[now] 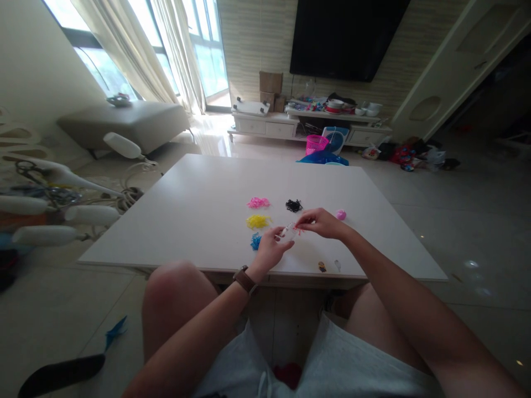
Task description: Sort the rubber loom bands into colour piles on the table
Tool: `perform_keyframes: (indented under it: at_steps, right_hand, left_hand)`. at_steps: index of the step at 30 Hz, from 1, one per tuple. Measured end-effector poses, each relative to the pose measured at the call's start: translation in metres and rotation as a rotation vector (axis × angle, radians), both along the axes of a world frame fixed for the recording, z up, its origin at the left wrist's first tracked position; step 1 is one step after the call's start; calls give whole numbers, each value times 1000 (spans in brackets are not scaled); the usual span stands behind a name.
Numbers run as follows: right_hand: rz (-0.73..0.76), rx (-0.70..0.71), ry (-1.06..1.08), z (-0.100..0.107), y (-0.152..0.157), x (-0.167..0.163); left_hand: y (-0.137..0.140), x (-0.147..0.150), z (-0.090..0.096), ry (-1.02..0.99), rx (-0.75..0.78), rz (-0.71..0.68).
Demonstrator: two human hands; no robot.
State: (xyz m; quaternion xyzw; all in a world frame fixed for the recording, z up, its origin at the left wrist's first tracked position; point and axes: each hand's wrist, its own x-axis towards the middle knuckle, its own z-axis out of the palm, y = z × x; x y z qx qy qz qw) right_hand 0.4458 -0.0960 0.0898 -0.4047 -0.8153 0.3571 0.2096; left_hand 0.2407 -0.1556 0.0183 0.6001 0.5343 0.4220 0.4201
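Note:
My left hand [272, 246], with a watch on its wrist, is closed around a small clear container [287, 232] just above the white table [199, 221]. My right hand [318, 222] pinches at the container's right end, where thin reddish strands [300, 230] show by its fingertips. Beside my left hand lies a blue pile [255, 241] of thin strips. Farther back are a yellow pile [258, 221], a pink pile [258, 203] and a black pile [293, 205] of similar small pieces.
Right of my right hand sits a pink-purple lump [341, 214]. Near the front edge lie a small yellow-and-dark figure [322, 266] and a small clear piece [337, 265]. A lamp with white heads [93, 215] stands at the table's left. Beyond the table is a pink basket [316, 145].

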Motion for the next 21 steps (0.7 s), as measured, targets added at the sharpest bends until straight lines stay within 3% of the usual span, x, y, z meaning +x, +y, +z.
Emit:
perform_keyframes:
  at_steps: [15,19,21]
  right_hand:
    - [-21,15,50,1,-5,-2]
    - [-197,78,54,-7,7,2]
    - [-275,127,-57,-17,16,8]
  left_hand:
    - [0,2,-1,-2,26,-58]
    - [0,2,0,-15,31,-50]
    - [0,2,-1,-16,24,-36]
